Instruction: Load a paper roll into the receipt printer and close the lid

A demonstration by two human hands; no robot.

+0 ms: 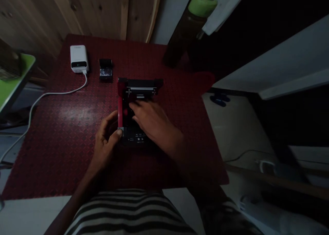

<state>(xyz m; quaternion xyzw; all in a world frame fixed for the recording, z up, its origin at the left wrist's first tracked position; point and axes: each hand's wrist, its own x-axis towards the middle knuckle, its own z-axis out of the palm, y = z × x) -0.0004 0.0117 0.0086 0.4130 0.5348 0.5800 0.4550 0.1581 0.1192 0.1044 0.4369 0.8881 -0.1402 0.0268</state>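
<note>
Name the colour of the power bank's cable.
White; the cable shows best in the head view.

The room is dim, with a soft sheen of light on the red patterned table (64, 125). Behind the table stands a wall of wooden planks (89, 9), and a pale plaster wall (172, 12) begins behind its far right corner. Left of the table juts a green shelf (12, 84). Right of it sits a low beige cabinet (236, 128), under a white ledge (295, 67). Pale floor (31, 214) shows before its near edge.
</note>
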